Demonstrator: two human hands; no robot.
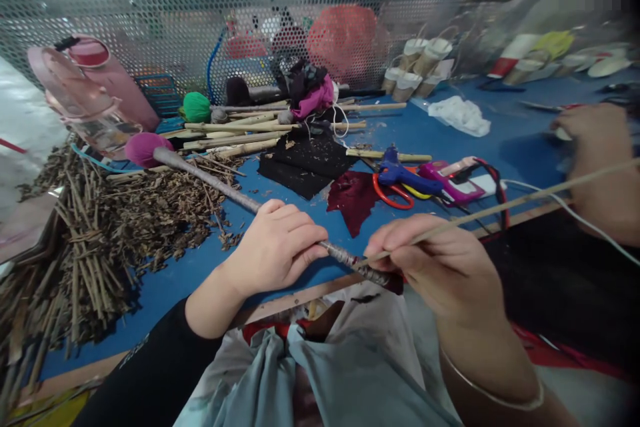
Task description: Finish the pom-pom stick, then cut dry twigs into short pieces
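Observation:
A long grey-wrapped stick [210,181] with a magenta ball-shaped head [146,149] slants across the table toward me. My left hand [285,243] is closed around its shaft. Close to the near end, my right hand [440,267] pinches a thin tan cord [480,215] against the stick. That cord runs off taut toward the upper right. Windings and a bit of dark red cloth show at the stick's near end, partly hidden by my right fingers.
Dried plant stalks [83,260] heap at the left, beside a pink bottle [120,83]. Orange-handled scissors [395,195], a blue and purple glue gun [415,177], black cloth [305,163] and dark red cloth [353,200] lie ahead. Another person's hand [597,147] is at the right.

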